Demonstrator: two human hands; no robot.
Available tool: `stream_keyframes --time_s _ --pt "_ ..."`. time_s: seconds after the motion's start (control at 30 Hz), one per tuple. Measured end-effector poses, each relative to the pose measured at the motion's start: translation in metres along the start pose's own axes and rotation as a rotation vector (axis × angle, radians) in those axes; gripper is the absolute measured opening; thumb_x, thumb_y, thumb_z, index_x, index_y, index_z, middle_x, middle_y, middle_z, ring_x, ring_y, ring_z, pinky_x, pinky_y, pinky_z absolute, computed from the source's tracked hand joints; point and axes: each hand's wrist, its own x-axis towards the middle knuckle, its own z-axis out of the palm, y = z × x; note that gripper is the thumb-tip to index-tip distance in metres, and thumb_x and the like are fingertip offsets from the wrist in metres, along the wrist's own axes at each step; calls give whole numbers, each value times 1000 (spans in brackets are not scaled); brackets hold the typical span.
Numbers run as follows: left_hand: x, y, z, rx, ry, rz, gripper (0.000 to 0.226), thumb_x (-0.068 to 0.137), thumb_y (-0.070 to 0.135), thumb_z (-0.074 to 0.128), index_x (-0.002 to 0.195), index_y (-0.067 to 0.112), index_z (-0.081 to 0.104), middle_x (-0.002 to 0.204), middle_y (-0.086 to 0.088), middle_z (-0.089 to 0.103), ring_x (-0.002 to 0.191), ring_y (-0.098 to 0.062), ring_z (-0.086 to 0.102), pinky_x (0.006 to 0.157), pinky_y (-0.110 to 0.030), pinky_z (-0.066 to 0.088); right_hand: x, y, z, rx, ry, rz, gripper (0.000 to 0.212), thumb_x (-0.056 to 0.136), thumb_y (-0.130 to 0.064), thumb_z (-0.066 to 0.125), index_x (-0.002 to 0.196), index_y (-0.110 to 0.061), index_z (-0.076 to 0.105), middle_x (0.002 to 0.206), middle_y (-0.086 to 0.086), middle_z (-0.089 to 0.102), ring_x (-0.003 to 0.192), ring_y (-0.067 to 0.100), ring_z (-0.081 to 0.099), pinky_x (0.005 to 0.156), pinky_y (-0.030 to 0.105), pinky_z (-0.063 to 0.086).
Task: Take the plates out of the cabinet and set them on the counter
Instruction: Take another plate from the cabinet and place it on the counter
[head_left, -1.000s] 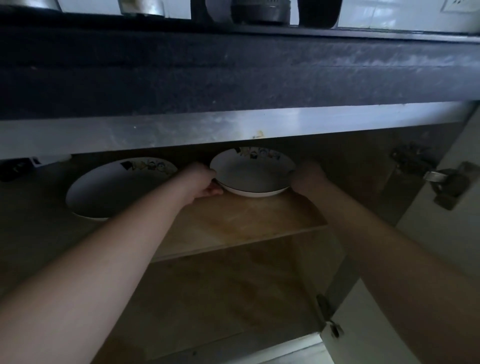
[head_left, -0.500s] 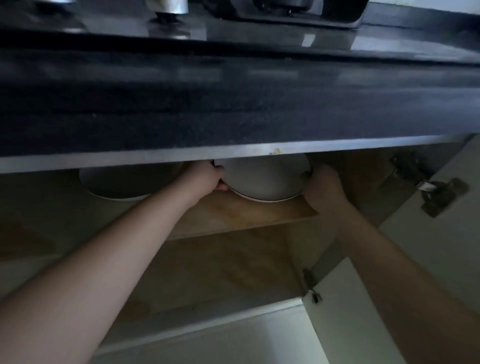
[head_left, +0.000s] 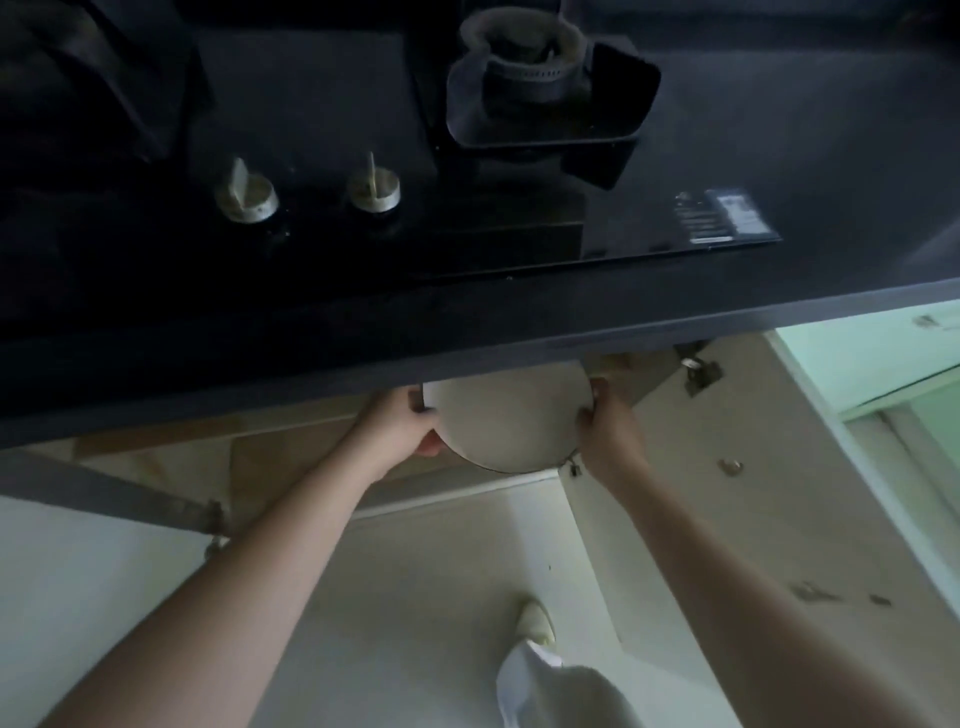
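Observation:
A white plate (head_left: 509, 415) is held in the air just below the front edge of the dark counter (head_left: 467, 322), partly out of the open cabinet (head_left: 291, 452). My left hand (head_left: 405, 421) grips its left rim with the thumb on top. My right hand (head_left: 602, 415) grips its right rim. The plate's far part is hidden under the counter edge. The second plate is out of sight.
A black gas hob (head_left: 363, 156) with two knobs (head_left: 247, 195) and a burner (head_left: 535, 67) fills the counter above. The cabinet doors stand open at left (head_left: 104, 597) and right (head_left: 727, 493). My foot (head_left: 535, 623) is on the pale floor.
Both hands have drawn the plate off the shelf and toward me, out past the cabinet front. My head has risen, so the hob top now shows and the second plate is lost from view.

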Motion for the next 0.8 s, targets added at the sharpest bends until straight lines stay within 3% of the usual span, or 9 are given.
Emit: stream_keyframes --time_s 0.07,0.13,0.33,0.47,0.57,0.63,0.8 --pt "-31 -2 -2 -7 9 -39 29 90 2 55 91 31 57 91 2 71 62 -16 74 53 -32 60 -30 -4 -10 46 -36 17 31 91 -3 43 121 -7 51 113 19 60 90 30 56 68 30 34" --pt "-67 -5 -3 -20 8 -110 28 89 0 53 96 27 55 98 0 69 62 -19 74 56 -37 61 -64 -9 -21 57 -79 42 34 91 -3 43 124 -9 50 118 18 59 101 33 57 71 29 35" --pt "-174 -6 -14 -24 -15 -190 28 90 -2 50 110 18 53 110 -8 66 68 -22 71 54 -30 56 -163 -20 -59 -21 -170 76 41 93 -5 41 133 -7 44 118 21 60 108 37 56 77 36 42" --pt "-236 9 -26 -9 -6 -160 34 89 -4 50 119 11 55 98 -9 69 64 -18 72 52 -22 55 -224 -30 -91 6 -169 93 40 92 -3 42 131 -4 46 116 23 60 107 36 56 75 33 38" --pt "-288 18 -30 -51 -6 -135 34 87 -5 51 114 15 56 96 -12 70 75 -27 74 69 -42 63 -273 -34 -117 45 -126 100 42 92 -3 42 133 -6 45 116 21 60 104 35 56 72 29 34" --pt "-319 21 -29 -52 -8 -119 37 88 -6 51 114 21 57 94 -13 72 77 -27 74 69 -44 63 -304 -33 -132 98 -78 93 42 92 -7 43 134 -11 44 114 13 61 100 31 58 71 27 35" --pt "-389 48 -14 -110 -56 -43 46 91 -3 52 103 39 63 88 -5 77 78 -25 75 64 -34 62 -366 -8 -187 241 -35 82 39 93 -13 49 131 -23 46 94 -11 59 77 8 64 56 21 41"
